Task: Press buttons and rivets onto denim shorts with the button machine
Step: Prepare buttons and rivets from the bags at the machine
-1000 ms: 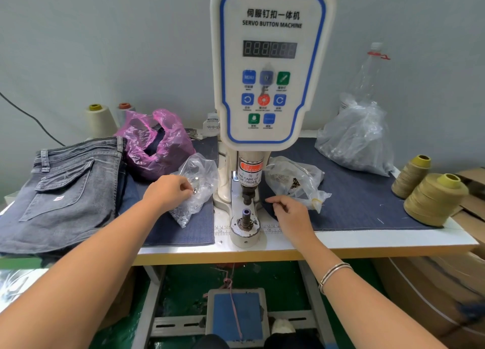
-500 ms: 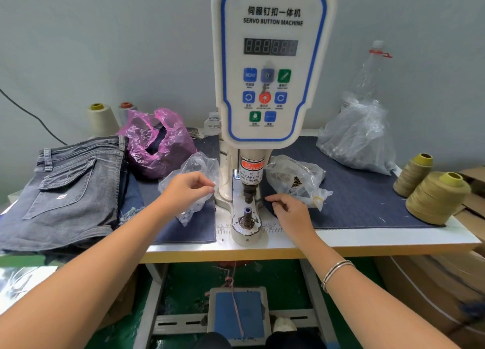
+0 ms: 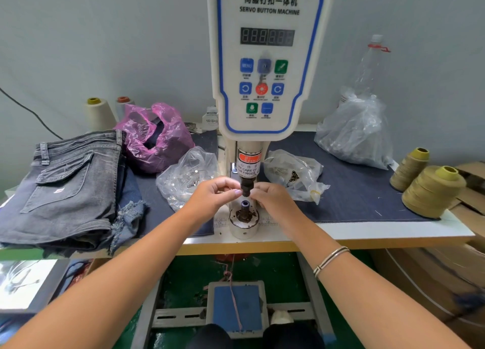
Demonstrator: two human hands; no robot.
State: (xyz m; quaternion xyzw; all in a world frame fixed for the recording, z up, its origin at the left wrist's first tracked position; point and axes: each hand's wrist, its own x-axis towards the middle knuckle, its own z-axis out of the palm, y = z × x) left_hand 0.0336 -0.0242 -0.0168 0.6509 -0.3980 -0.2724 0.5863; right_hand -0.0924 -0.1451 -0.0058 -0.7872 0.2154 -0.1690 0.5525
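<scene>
At the middle of the desk [image 3: 393, 233], both hands meet at the button machine's [image 3: 267, 60] upper die [image 3: 246, 187].

On the far left lie folded denim shorts [image 3: 65, 188], untouched. The left hand [image 3: 214, 195] has its fingers curled, tips pinched together just left of the die; whether it holds a button I cannot tell. The right hand [image 3: 273, 197] is curled likewise on the die's right side, fingertips touching it. Clear bags [image 3: 183, 180] of hardware flank the machine.

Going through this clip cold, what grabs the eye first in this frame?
The tall white servo button machine dominates the centre, its blue-edged control panel facing the camera. Just below it, the left hand and right hand meet at the black upper punch, above the lower die. A stack of grey denim shorts lies at the table's left.
</scene>
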